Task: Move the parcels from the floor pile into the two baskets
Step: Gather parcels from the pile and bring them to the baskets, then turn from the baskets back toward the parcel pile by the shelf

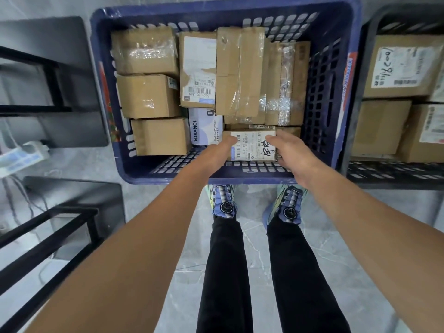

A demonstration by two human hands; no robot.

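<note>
The left hand (216, 152) and right hand (294, 156) clasp a parcel (254, 146) by its ends, low in the blue basket (240, 180) — nearly full; the dark basket (384, 175) holds boxes (398, 66) too. The pile is out of view.

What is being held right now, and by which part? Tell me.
The labelled parcel in the blue basket: left hand grips its left end, right hand its right end.

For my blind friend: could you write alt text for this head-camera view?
The left hand and right hand hold a labelled parcel inside a blue basket of boxes. A dark basket with parcels stands at right.
</note>
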